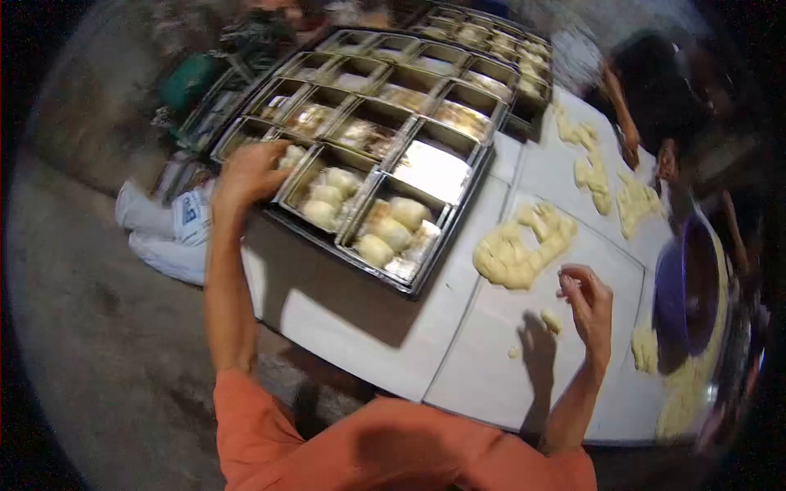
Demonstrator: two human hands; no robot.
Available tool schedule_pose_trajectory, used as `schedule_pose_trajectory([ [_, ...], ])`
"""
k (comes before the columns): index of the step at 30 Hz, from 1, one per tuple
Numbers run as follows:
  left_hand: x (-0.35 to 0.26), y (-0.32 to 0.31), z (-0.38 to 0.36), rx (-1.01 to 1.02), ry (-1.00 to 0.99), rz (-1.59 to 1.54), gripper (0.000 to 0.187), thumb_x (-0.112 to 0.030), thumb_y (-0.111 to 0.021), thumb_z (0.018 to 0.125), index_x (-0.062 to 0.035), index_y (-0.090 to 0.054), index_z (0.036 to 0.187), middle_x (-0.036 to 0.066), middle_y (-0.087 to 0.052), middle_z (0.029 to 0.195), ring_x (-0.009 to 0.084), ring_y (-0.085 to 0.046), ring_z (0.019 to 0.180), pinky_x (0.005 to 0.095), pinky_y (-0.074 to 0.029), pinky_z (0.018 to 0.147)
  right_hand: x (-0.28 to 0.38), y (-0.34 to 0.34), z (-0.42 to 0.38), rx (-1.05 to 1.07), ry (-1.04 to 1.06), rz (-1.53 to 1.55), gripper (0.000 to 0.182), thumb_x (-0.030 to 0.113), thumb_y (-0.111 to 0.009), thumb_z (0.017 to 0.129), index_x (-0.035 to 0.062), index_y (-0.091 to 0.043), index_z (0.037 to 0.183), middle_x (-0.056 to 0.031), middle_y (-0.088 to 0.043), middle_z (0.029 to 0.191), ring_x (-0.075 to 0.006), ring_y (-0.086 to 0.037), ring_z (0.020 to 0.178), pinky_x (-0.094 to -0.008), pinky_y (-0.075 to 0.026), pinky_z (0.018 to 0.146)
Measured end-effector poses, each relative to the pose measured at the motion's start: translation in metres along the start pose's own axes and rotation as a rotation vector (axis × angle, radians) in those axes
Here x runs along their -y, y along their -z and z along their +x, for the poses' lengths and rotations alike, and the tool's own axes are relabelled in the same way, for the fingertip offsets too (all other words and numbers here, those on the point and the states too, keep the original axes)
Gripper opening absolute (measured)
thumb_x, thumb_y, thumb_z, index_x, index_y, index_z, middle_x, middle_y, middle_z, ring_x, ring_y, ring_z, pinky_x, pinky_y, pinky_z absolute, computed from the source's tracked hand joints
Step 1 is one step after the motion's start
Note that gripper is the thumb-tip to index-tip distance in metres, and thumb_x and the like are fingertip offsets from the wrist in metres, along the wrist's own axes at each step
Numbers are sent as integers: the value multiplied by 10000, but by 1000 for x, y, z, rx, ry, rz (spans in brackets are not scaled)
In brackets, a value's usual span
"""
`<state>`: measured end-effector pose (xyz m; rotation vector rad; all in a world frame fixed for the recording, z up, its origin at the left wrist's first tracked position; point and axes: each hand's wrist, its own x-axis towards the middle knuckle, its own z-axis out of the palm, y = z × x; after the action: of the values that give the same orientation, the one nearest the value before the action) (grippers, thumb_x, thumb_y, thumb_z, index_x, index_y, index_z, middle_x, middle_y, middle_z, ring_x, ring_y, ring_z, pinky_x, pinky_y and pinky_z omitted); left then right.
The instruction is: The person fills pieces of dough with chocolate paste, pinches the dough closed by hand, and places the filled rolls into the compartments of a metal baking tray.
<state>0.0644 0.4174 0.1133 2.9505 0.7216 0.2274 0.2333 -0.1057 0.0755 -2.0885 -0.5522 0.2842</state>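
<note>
Your left hand (252, 170) dips into a tin (247, 129), fingertips at dough (292, 155), grip unclear; your right hand (588, 301), loosely curled, released, hovers near a small dough piece (551, 320).

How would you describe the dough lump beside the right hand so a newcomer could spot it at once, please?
On the white table, find the big dough slab just beyond the person's right hand. Between that hand and the tiny dough crumb lies the dough lump, oblong, far smaller than the slab but larger than the crumb.

The two nearest tins (359, 209) hold three dough balls (391, 233) each.
</note>
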Motion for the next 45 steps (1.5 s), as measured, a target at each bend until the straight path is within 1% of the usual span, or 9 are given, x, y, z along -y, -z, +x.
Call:
schedule_pose_trajectory([
  [7, 10, 4, -17, -22, -69, -142, 665, -200, -669, 900, -181, -385, 1501, 216, -532, 1390, 357, -548, 1259, 455, -487, 1003, -71, 19, -60, -152, -320, -384, 414, 279, -660, 894, -15, -631, 1185, -207, -680, 1101, -326, -691, 945, -378, -535, 852],
  [11, 1, 31, -48, -250, -39, 52, 637, -256, -660, 922, -203, -394, 1499, 191, -445, 1478, 345, -532, 1279, 472, -496, 1003, -92, -14, -79, -120, 58, -698, 448, 217, -701, 839, 35, -591, 1233, -137, -647, 1147, -311, -623, 1013, -403, -519, 868],
  [17, -127, 28, -138, -788, -65, -647, 377, -85, -602, 968, 11, -551, 1328, 145, -645, 1246, 180, -672, 931, 266, -536, 711, -111, -22, -78, -158, -325, 205, 373, 116, -705, 866, 34, -565, 1202, -77, -639, 948, -172, -632, 820, -308, -538, 693],
  [19, -185, -18, -186, -614, -97, -1203, 312, -108, -669, 919, 8, -627, 1206, 120, -697, 1072, 119, -638, 729, 209, -486, 608, -111, -17, -86, -148, -417, 848, 420, 119, -673, 897, 47, -506, 1276, -74, -624, 912, -166, -613, 762, -285, -523, 667],
  [24, -376, -98, -198, 349, -53, -1299, 380, -156, -797, 817, 4, -672, 1139, 92, -684, 948, 96, -603, 665, 247, -495, 563, -66, 4, -111, -66, -385, 995, 618, 65, -679, 882, 58, -396, 1431, -51, -595, 955, -119, -595, 768, -261, -531, 670],
  [27, -435, -121, -202, 682, 172, -1586, 313, -187, -758, 862, 16, -688, 1090, 85, -693, 915, 106, -643, 723, 250, -507, 581, -82, 28, -129, 81, -477, 1021, 392, 113, -678, 908, 35, -523, 1260, -73, -617, 1034, -144, -623, 912, -270, -560, 766],
  [35, -553, -147, -215, 310, -168, -1318, 293, -195, -668, 932, -19, -673, 1166, 116, -714, 968, 153, -671, 800, 281, -526, 703, -175, 111, -164, -192, -61, 651, 210, 78, -693, 901, 35, -562, 1060, -41, -624, 1012, -120, -608, 934, -262, -537, 775],
  [39, -630, -155, -217, -136, -370, -1356, 531, -326, -629, 963, -22, -504, 1381, 180, -582, 1295, 246, -660, 994, 326, -545, 753, -166, 147, -171, -368, -86, 915, 359, 21, -723, 863, 29, -540, 1172, -54, -633, 988, -127, -620, 916, -253, -529, 770],
  [45, -706, -208, -239, 114, -398, -1824, 885, -572, -689, 838, 10, -409, 1442, 160, -630, 1216, 220, -653, 1031, 340, -539, 874, -173, 195, -176, -324, -118, 1392, 208, 64, -655, 916, 35, -573, 1104, -64, -632, 1009, -119, -613, 944, -273, -516, 788],
])
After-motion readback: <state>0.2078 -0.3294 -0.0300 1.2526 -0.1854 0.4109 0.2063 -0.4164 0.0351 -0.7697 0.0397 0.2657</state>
